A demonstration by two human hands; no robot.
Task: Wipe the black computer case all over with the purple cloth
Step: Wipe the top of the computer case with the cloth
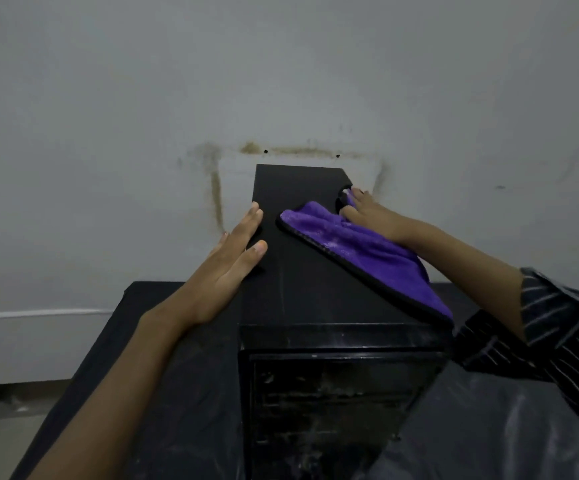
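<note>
From my remote feed: the black computer case (301,271) stands on a dark bench (163,341) against a stained wall (108,98). Its front runs off the bottom of the frame and is too murky to read, and its right side is hidden behind a striped sleeve (558,323). Near the case's far right corner, the right hand (367,213) presses the purple cloth (360,251) onto the top, fingers (359,197) spread and nearly straight (whether a fingertip tucks under the fold, I cannot tell). The cloth trails back along the case's right edge. The left hand (232,258) lies flat on the case's left edge, fingers straight and together, holding nothing. The left forearm reaches forward beside the case, the right across its right edge.
</note>
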